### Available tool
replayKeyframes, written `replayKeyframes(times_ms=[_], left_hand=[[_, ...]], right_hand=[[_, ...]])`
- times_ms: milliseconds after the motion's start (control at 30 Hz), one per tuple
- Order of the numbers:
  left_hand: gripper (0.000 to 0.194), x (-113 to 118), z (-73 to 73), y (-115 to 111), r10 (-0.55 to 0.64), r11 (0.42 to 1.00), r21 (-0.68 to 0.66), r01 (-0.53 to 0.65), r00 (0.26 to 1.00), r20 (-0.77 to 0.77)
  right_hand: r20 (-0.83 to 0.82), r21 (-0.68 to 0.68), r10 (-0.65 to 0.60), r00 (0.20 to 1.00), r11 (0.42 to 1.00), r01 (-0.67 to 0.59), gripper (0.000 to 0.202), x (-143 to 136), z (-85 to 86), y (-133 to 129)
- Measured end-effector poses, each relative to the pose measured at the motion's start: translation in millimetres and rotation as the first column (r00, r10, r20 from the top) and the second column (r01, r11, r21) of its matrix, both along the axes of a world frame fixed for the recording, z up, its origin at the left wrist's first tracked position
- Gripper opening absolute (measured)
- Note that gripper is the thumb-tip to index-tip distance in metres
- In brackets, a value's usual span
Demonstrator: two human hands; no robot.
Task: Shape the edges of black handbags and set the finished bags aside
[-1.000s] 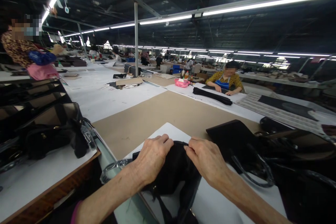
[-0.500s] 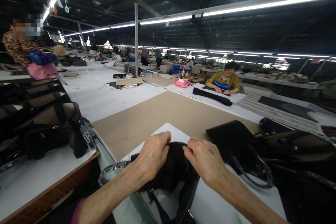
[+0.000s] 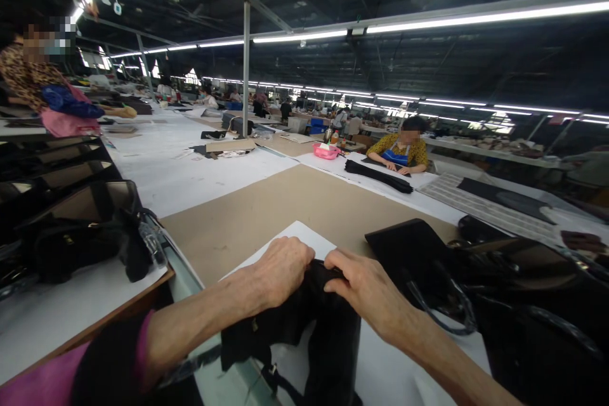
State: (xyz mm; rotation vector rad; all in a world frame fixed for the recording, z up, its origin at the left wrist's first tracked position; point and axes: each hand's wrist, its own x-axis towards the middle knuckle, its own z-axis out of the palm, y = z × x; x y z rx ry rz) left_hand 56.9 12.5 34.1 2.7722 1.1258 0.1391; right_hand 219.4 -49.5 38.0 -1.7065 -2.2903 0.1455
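A black bag piece (image 3: 328, 323), soft and with a strap and a small gold fitting, hangs between my hands over the near table edge. My left hand (image 3: 285, 269) is closed on its upper edge, the fingertips partly hidden behind the knuckles. Close beside it, my right hand (image 3: 349, 279) pinches the same edge between thumb and forefinger. Under the piece lies a white sheet (image 3: 301, 236) on brown board (image 3: 285, 196). To the right of my right hand is a flat black panel (image 3: 404, 244) with a plastic-wrapped handle (image 3: 464, 311) near it.
Black bags (image 3: 85, 228) stand in a row on the side table at left. More dark bags (image 3: 537, 279) crowd the right. Across the table, a person in a yellow top (image 3: 413, 149) works near a black strip bundle (image 3: 378, 176). Another person (image 3: 61, 101) stands far left.
My left forearm has swung lower and flatter, with more sleeve showing. The bag piece has turned and hangs differently, its gold fitting now visible below my left hand.
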Motion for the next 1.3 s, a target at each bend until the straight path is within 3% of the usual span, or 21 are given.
replayKeyframes(times_ms=[133, 267, 400, 533, 733, 1067, 1300], left_hand=[[0.019, -12.3, 2.2, -8.9, 0.018, 0.998, -0.068, -0.014, 0.998, 0.054], [0.020, -24.3, 1.2, -14.6, 0.032, 0.991, -0.133, -0.015, 0.991, 0.130], [0.019, -32.6, -2.9, -13.9, 0.006, 0.990, -0.136, 0.025, 0.975, 0.220], [0.020, -35.2, -3.9, -11.6, -0.003, 0.986, -0.161, 0.045, 0.968, 0.252], [0.020, -36.6, -5.5, -8.2, 0.012, 0.979, -0.198, 0.048, 0.956, 0.292], [0.020, -38.0, -8.8, -8.2, 0.034, 0.980, -0.197, 0.027, 0.954, 0.297], [0.021, -40.8, -10.2, -11.4, -0.001, 0.989, -0.141, 0.049, 0.948, 0.317]], right_hand=[[-0.138, -0.069, -0.002, 0.990, 0.998, -0.008, 0.038, 4.0, 0.3, 2.0], [-0.031, -0.093, 0.081, 0.996, 0.992, -0.083, 0.008, -0.3, 3.0, 5.2], [0.002, -0.036, 0.147, 0.989, 0.989, -0.146, 0.008, -4.5, 4.0, 3.8], [0.035, 0.062, 0.180, 0.983, 0.981, -0.182, 0.030, -7.2, 2.2, 1.8], [0.109, 0.178, 0.293, 0.950, 0.934, -0.309, 0.016, -9.1, -1.2, 4.5], [-0.010, 0.142, 0.253, 0.967, 0.958, -0.249, 0.016, -11.7, -5.7, 5.8], [0.001, 0.117, 0.000, 1.000, 0.993, 0.000, 0.017, -21.3, -5.0, 2.3]])
